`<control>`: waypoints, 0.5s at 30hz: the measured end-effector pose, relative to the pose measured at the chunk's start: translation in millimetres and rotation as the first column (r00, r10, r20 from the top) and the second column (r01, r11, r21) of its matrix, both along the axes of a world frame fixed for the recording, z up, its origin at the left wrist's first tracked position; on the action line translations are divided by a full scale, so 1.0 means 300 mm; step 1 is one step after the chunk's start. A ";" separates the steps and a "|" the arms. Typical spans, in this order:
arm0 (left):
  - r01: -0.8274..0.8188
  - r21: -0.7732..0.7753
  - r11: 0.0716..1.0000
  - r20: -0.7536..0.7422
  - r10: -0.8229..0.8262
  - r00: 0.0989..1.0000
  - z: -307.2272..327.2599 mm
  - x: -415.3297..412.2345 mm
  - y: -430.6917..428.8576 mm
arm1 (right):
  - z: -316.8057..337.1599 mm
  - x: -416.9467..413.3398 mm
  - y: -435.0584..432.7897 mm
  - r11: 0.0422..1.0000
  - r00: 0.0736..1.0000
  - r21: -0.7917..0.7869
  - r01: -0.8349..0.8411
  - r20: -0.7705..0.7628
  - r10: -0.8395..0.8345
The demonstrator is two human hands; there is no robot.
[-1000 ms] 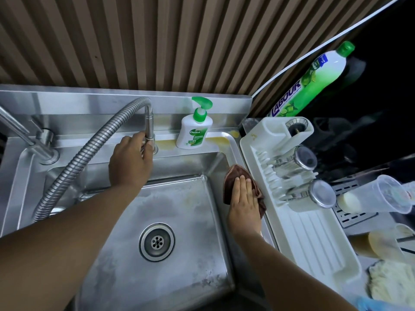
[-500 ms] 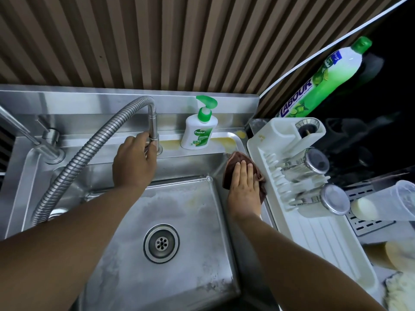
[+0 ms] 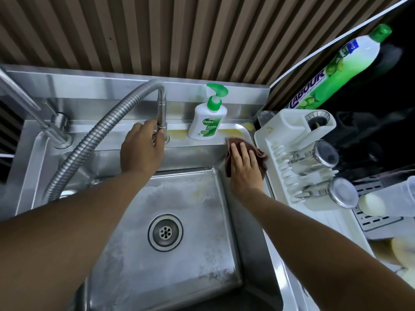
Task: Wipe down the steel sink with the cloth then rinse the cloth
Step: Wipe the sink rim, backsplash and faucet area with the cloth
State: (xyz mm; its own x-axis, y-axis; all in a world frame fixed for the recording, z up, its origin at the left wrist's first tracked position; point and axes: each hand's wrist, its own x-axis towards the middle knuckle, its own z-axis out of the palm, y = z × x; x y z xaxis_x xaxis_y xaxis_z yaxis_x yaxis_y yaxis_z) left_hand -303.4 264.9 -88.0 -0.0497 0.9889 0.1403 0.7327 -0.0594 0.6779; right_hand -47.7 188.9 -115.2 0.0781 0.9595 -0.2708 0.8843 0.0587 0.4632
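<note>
While the right hand (image 3: 246,170) lies flat and open, fingers together, it presses the brown cloth (image 3: 258,153) against the far right corner of the steel sink (image 3: 190,261), where the basin wall meets the rim. That cloth is dark reddish-brown, bunched and creased, and most of it is covered by the palm; only its far edge and a rumpled flap on the right side show. Its far edge sits just beside the foot of the white soap pump bottle (image 3: 207,118), which stands upright on the back ledge over a yellowish stain. Further left, the left hand (image 3: 142,151) is curled around the lower end of the upright faucet spout (image 3: 161,108); the fingertips are hidden behind the metal, so how firmly it grips cannot be told. From the spout a ribbed flexible hose (image 3: 76,156) arcs down to the left. Across the basin floor lie dull whitish patches around the round drain (image 3: 165,232). Right of the cloth, nearly touching it, a white dish rack (image 3: 280,122) holds two steel containers (image 3: 314,160) lying on their sides. A green and white detergent bottle (image 3: 341,66) leans behind it. Objects at the right edge are cut off and blurred.
</note>
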 end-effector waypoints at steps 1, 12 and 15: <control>0.001 0.000 1.000 -0.002 -0.001 1.000 0.000 -0.002 0.000 | -0.001 -0.004 0.000 0.999 0.994 -0.033 -0.040 0.102 0.043; 0.007 -0.013 1.000 0.008 -0.007 1.000 0.014 -0.009 -0.003 | -0.042 -0.023 -0.112 0.889 0.818 -0.424 -0.174 0.440 0.370; 0.010 -0.014 1.000 0.003 -0.010 1.000 0.013 -0.009 -0.006 | -0.041 -0.032 -0.245 0.840 0.768 -0.507 -0.195 0.454 0.452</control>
